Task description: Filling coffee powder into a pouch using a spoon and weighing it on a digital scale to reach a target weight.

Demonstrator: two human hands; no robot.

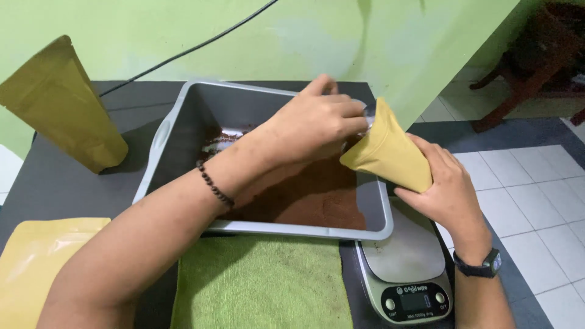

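Right hand (pixel 448 183) wrapped around a yellow pouch (pixel 390 152), tilted with its mouth toward the left, held above the right rim of the grey tub (pixel 177 122) and over the kitchen scale (pixel 405 262). Left hand (pixel 317 125) closed on a metal scoop (pixel 369 114) (mostly hidden by fingers) right at the pouch mouth. Brown powder (pixel 317 201) across the tub floor below both hands. Green cloth (pixel 262 283) against the tub's near edge. Spare pouches: one upright (pixel 61 103) at far left, one flat (pixel 36 262) near left. Bare dark table (pixel 67 189) between them; table edge close beside the scale, tiled floor beyond.
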